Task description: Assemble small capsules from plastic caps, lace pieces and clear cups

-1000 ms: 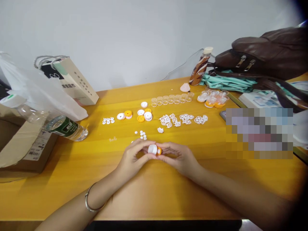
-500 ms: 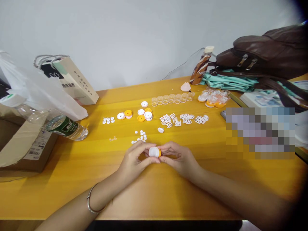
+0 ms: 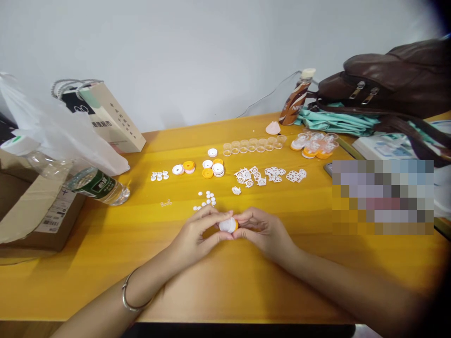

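Between my two hands is a small clear plastic cup with an orange cap [image 3: 228,225], tilted on its side above the table. My left hand [image 3: 202,232] pinches the clear part with thumb and fingers. On the orange end, my right hand [image 3: 264,232] is closed with thumb and fingertips. Just beyond my left hand lie several small white discs [image 3: 208,201]. White openwork plastic pieces [image 3: 244,176] are spread farther back, with one small white toothed piece [image 3: 236,190] nearer to me. Orange and white round caps [image 3: 213,168] sit in small groups.
A row of clear cups [image 3: 253,145] stands behind the caps; assembled cups [image 3: 313,145] cluster at right. Tiny clear rings [image 3: 166,203] and white knobs [image 3: 159,175] lie left. Around them are a water bottle [image 3: 100,185], cardboard box [image 3: 38,225], drink bottle [image 3: 296,98] and brown bag [image 3: 394,80].
The cup has tilted slightly and shifted a little to the right between my hands, and my left fingers have moved over its top. The things on the table stay where they were.
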Motion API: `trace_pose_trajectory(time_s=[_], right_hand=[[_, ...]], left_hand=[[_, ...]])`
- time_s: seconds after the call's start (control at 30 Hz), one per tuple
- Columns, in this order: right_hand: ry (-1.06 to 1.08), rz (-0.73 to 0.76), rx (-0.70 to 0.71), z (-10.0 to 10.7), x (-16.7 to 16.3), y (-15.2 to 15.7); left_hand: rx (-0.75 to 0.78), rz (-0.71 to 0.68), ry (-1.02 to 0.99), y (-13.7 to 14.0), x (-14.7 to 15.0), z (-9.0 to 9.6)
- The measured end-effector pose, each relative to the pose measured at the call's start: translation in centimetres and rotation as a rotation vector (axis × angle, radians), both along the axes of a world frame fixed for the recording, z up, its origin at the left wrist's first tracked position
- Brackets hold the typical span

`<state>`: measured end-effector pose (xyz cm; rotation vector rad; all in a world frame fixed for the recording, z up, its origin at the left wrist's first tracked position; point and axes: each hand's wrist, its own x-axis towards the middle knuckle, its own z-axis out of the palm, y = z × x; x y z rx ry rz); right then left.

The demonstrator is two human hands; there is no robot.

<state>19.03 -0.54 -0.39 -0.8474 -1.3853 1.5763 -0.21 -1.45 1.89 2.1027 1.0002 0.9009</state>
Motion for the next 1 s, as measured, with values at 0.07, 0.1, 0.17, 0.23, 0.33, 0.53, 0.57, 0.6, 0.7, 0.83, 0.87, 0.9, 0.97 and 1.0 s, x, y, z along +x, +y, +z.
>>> trace_pose_trajectory(time_s=[0.07, 0.1, 0.17, 0.23, 0.33, 0.53, 0.57, 0.6, 0.7, 0.83, 0.87, 0.9, 0.97, 1.0], right_hand=[[0.029, -0.004, -0.018, -0.01, -0.07, 0.05], [0.039, -0.007, -0.027, -0.01, -0.11, 0.05], [0.044, -0.013, -0.044, 0.0, -0.15, 0.03], [0.033, -0.018, -0.054, 0.05, -0.18, -0.02], [0.026, -0.014, -0.065, 0.16, -0.2, -0.01], [0.062, 0.048, -0.161, 0.18, -0.31, 0.33], [0.065, 0.052, -0.163, 0.15, -0.31, 0.37], [0.068, 0.051, -0.162, 0.14, -0.3, 0.39], [0.068, 0.046, -0.137, 0.18, -0.24, 0.32], [0.034, 0.031, -0.093, 0.33, -0.22, 0.08], [0.024, 0.025, -0.079, 0.32, -0.21, 0.03], [0.01, 0.019, -0.062, 0.25, -0.2, -0.01], [-0.02, 0.008, -0.021, 0.02, -0.14, -0.06], [-0.042, 0.005, 0.001, -0.13, -0.1, -0.07]], left_hand=[[-0.016, -0.022, 0.022, 0.0, -0.12, 0.17], [-0.019, -0.025, 0.025, 0.0, -0.14, 0.18], [-0.019, -0.01, 0.013, -0.02, -0.11, 0.08], [-0.018, 0.02, -0.007, -0.02, -0.04, -0.05], [-0.039, 0.039, -0.013, 0.02, 0.03, -0.11], [-0.078, 0.032, -0.009, 0.12, -0.02, 0.15], [-0.092, 0.032, -0.014, 0.11, 0.01, 0.18], [-0.108, 0.034, -0.021, 0.08, 0.05, 0.19], [-0.158, 0.054, -0.068, -0.03, 0.24, 0.09], [-0.168, 0.101, -0.102, -0.28, 0.45, -0.1], [-0.164, 0.108, -0.097, -0.36, 0.49, -0.12], [-0.161, 0.113, -0.091, -0.43, 0.52, -0.13], [-0.156, 0.126, -0.089, -0.55, 0.6, -0.16], [-0.154, 0.134, -0.087, -0.59, 0.66, -0.19]])
